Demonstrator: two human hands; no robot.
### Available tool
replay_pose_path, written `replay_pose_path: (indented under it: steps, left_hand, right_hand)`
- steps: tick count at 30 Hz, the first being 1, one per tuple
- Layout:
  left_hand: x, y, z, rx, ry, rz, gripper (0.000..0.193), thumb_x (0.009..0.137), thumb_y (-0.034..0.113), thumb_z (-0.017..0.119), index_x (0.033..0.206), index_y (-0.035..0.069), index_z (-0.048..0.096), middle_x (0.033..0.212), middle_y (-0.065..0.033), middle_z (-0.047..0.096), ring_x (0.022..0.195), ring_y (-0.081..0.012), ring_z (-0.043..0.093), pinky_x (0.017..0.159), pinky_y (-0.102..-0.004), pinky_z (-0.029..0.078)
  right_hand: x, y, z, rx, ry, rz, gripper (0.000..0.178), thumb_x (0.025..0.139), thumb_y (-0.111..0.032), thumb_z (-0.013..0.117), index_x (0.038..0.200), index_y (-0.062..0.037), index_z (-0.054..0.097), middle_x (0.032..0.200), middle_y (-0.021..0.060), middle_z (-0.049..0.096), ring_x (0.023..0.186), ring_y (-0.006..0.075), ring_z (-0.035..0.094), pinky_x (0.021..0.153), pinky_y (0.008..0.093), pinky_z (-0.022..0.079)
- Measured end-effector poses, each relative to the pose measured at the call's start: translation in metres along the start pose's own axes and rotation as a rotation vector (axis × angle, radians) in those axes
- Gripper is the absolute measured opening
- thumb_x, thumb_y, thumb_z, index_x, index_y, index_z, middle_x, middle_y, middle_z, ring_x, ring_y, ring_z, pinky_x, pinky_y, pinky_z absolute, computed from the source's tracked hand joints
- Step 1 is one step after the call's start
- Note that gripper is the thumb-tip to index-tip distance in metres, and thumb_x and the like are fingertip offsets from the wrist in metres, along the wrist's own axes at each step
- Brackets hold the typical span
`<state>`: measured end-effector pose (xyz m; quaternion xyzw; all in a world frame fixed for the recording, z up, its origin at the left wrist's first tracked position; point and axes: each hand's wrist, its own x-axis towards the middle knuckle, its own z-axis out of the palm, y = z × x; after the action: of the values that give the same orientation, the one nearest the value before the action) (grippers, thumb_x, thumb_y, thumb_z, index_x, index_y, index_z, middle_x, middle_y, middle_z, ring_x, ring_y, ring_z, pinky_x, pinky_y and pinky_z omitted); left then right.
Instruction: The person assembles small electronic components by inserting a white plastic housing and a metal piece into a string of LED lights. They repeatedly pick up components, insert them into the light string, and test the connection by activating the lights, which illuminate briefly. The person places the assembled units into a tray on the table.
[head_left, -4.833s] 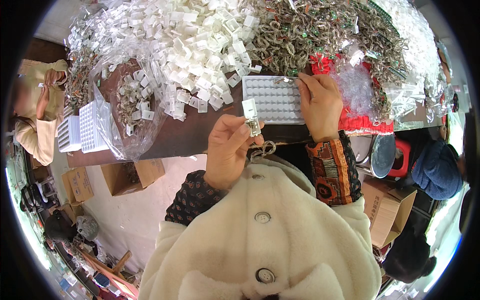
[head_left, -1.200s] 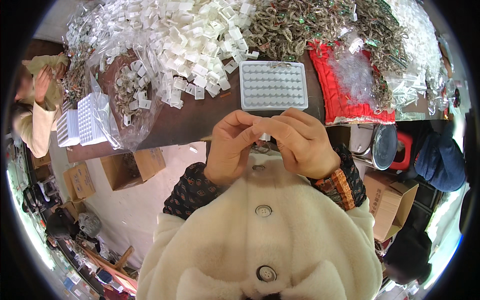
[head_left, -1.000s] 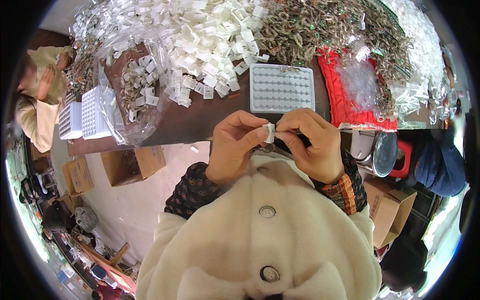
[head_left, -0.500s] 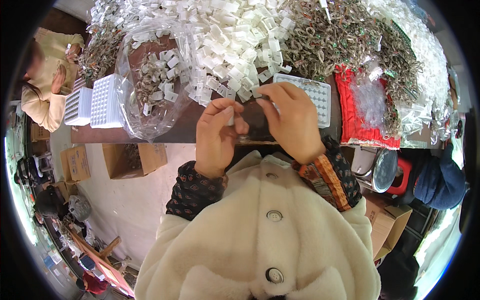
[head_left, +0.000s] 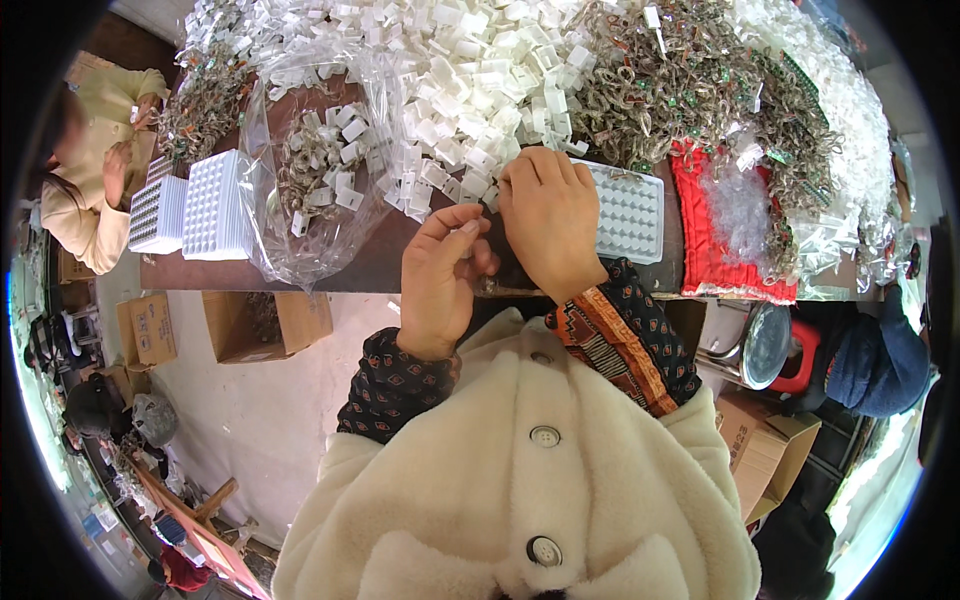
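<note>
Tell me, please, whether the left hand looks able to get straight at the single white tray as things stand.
Probably not straight across: the right hand is between the left hand and the single white tray, hiding part of its left side in this view.

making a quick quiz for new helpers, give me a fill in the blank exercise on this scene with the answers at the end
The small plastic pieces heaped beyond the hands are coloured ____.
The clear plastic bag lies to the ____ of the left hand.
The tray shows to the ____ of the right hand.
The cloth beside the tray is coloured ____.

Missing words: white; left; right; red
</note>
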<state>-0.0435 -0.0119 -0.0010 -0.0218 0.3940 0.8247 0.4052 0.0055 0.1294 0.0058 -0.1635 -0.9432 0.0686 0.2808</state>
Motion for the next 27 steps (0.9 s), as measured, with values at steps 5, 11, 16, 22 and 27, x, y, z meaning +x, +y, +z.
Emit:
replay_pose_path:
  steps: [5, 11, 16, 22, 27]
  left_hand:
    - [0.0, -0.001, 0.003, 0.043, 0.016, 0.004, 0.022, 0.096, 0.006, 0.057, 0.118, -0.001, 0.058, 0.101, -0.0081, 0.062, 0.074, -0.0126, 0.055, 0.068, -0.0315, 0.047]
    - [-0.001, -0.001, 0.007, 0.084, -0.062, 0.075, 0.019, 0.099, 0.008, 0.057, 0.116, -0.001, 0.058, 0.098, -0.0085, 0.064, 0.078, -0.0126, 0.059, 0.071, -0.0288, 0.049]
    - [-0.002, -0.006, 0.011, 0.063, -0.123, 0.073, 0.018, 0.098, 0.006, 0.061, 0.115, -0.001, 0.06, 0.097, -0.0075, 0.067, 0.078, -0.0141, 0.063, 0.067, -0.0262, 0.051]
    - [-0.009, -0.008, 0.015, 0.104, -0.198, -0.027, 0.028, 0.101, 0.018, 0.058, 0.12, -0.002, 0.059, 0.101, -0.009, 0.067, 0.073, -0.011, 0.056, 0.057, -0.0218, 0.042]
    - [-0.009, -0.01, 0.019, 0.086, -0.233, -0.074, 0.03, 0.1, 0.017, 0.059, 0.122, -0.003, 0.059, 0.1, -0.0083, 0.066, 0.07, -0.0108, 0.054, 0.054, -0.0215, 0.039]
  right_hand:
    - [0.001, 0.0, -0.001, -0.005, -0.017, -0.041, 0.013, 0.078, -0.014, 0.072, 0.088, -0.0086, 0.065, 0.092, 0.0048, 0.062, 0.088, 0.0247, 0.06, 0.078, 0.0384, 0.044]
    - [-0.004, -0.004, -0.03, 0.433, -0.018, 0.067, 0.014, 0.08, -0.008, 0.071, 0.094, -0.0066, 0.068, 0.099, 0.0083, 0.065, 0.087, 0.0296, 0.063, 0.077, 0.0402, 0.049]
    - [-0.021, 0.005, -0.072, 0.894, -0.214, 0.196, 0.021, 0.085, 0.0, 0.067, 0.105, -0.004, 0.071, 0.1, 0.013, 0.068, 0.091, 0.0293, 0.067, 0.077, 0.035, 0.054]
    - [-0.013, 0.091, -0.091, 0.243, 0.08, 0.335, 0.014, 0.083, -0.001, 0.068, 0.097, -0.0026, 0.07, 0.094, 0.0151, 0.067, 0.089, 0.0349, 0.064, 0.076, 0.042, 0.052]
    - [-0.014, 0.123, -0.074, 0.205, -0.057, 0.363, 0.023, 0.081, -0.016, 0.076, 0.099, -0.0023, 0.071, 0.091, 0.0142, 0.066, 0.081, 0.0318, 0.064, 0.072, 0.0379, 0.052]
